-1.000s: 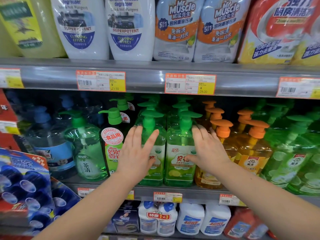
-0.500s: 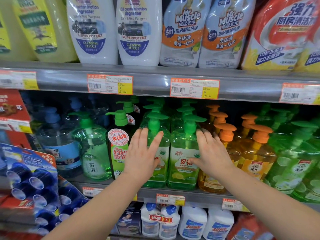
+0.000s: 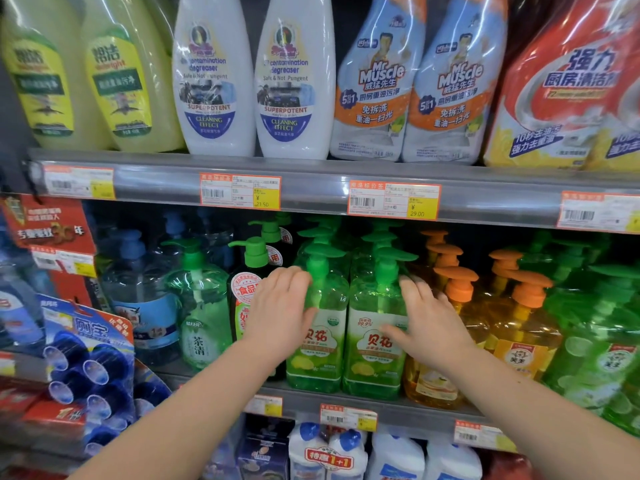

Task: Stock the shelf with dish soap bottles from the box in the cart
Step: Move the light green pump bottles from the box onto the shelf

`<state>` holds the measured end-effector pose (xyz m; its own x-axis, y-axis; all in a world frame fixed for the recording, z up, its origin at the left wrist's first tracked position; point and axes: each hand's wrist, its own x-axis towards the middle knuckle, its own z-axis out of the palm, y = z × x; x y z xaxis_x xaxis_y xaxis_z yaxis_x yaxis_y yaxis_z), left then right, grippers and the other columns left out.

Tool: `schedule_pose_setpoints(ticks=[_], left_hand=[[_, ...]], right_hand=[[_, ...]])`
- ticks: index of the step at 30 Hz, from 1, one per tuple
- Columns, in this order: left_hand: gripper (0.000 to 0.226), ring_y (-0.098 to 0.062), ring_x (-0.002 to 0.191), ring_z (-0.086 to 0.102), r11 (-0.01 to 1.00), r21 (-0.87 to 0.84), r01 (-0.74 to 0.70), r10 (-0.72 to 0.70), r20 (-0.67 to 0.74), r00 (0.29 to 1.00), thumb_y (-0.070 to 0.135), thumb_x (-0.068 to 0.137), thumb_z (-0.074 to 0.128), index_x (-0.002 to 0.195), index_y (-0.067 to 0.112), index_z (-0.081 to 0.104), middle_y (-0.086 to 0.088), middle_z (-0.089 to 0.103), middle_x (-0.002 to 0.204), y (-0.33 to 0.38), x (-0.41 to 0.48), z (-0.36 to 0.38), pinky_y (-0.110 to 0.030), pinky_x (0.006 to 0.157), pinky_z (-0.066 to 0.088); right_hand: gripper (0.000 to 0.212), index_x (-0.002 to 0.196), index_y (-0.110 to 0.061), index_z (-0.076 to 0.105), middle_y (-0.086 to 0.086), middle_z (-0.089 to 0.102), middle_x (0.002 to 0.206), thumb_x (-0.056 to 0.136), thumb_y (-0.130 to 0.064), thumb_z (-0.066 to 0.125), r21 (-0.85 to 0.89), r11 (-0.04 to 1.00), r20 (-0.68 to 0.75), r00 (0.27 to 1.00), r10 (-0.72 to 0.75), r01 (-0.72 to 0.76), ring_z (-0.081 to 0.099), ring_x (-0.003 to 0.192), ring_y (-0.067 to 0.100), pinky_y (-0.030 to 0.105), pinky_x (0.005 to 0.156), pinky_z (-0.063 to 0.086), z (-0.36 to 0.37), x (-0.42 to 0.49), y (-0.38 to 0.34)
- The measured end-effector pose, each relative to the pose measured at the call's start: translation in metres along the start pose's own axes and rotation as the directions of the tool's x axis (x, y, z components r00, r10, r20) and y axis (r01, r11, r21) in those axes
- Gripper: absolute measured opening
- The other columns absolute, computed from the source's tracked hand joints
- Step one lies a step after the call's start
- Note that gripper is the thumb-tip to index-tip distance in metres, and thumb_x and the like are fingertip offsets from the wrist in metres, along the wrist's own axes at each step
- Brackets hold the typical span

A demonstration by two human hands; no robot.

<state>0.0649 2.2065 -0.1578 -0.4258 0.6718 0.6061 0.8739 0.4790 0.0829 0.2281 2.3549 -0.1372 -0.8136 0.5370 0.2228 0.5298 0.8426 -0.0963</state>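
Two green pump dish soap bottles stand side by side at the front of the middle shelf [image 3: 391, 407], with more of the same behind them. My left hand [image 3: 280, 313] lies flat against the left side of the left bottle [image 3: 320, 344], thumb across its front. On the right bottle [image 3: 375, 348], my right hand [image 3: 429, 323] presses the right side, its thumb resting on the label. The fingers of both hands look straight. The box and the cart are out of view.
Orange pump bottles [image 3: 460, 327] and more green ones [image 3: 595, 348] crowd the right. A dark green bottle [image 3: 247, 289], a pale green one [image 3: 199, 306] and blue water bottles [image 3: 138, 299] stand left. The upper shelf [image 3: 311, 188] holds degreaser bottles low overhead.
Both hands have moved a little further in against the two front green bottles, and the left thumb has come down onto the bottle. My view has shifted closer and to the left.
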Motion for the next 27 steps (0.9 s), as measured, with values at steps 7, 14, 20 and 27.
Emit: schedule_pose_setpoints(ticks=[7, 14, 20, 27], left_hand=[[0.056, -0.027, 0.12, 0.043, 0.967, 0.252, 0.036, -0.063, 0.099, 0.993, 0.052, 0.086, 0.052, 0.125, 0.011, 0.05, -0.005, 0.056, 0.127, 0.005, 0.012, -0.016, -0.039, 0.099, 0.03], [0.063, -0.027, 0.111, 0.051, 0.963, 0.263, 0.058, -0.098, 0.142, 0.985, 0.057, 0.084, 0.052, 0.128, 0.011, 0.055, -0.004, 0.064, 0.117, -0.002, 0.008, -0.012, -0.041, 0.094, 0.028], [0.062, -0.026, 0.119, 0.044, 0.946, 0.313, 0.083, -0.13, 0.131, 0.983, 0.058, 0.087, 0.047, 0.13, 0.014, 0.052, -0.002, 0.061, 0.123, 0.005, 0.009, -0.014, -0.042, 0.097, 0.021], [0.063, -0.025, 0.128, 0.034, 0.927, 0.367, 0.08, -0.167, 0.213, 0.963, 0.056, 0.091, 0.04, 0.136, 0.012, 0.039, -0.003, 0.049, 0.137, 0.012, 0.01, -0.019, -0.042, 0.104, 0.024]], right_hand=[[0.08, 0.149, -0.014, 0.017, 0.007, 0.026, 0.154, 0.089, -0.051, 0.054, 0.105, 0.993, 0.028, 0.999, 0.043, -0.045, 0.044, 0.131, 0.03, 0.037, 0.107, 0.036, -0.004, 0.005, 0.003], [0.079, 0.149, -0.015, 0.019, 0.004, 0.026, 0.154, 0.089, -0.049, 0.056, 0.124, 0.992, 0.021, 0.999, 0.034, -0.036, 0.044, 0.132, 0.028, 0.035, 0.106, 0.038, -0.002, 0.006, 0.003], [0.075, 0.148, -0.014, 0.021, 0.004, 0.026, 0.155, 0.09, -0.045, 0.057, 0.132, 0.991, 0.03, 0.999, 0.023, -0.027, 0.044, 0.131, 0.033, 0.038, 0.104, 0.041, -0.004, 0.003, 0.002], [0.073, 0.149, -0.014, 0.018, 0.004, 0.024, 0.157, 0.093, -0.044, 0.052, 0.093, 0.996, 0.038, 0.999, 0.005, -0.008, 0.044, 0.133, 0.028, 0.037, 0.111, 0.031, -0.013, -0.003, 0.0]])
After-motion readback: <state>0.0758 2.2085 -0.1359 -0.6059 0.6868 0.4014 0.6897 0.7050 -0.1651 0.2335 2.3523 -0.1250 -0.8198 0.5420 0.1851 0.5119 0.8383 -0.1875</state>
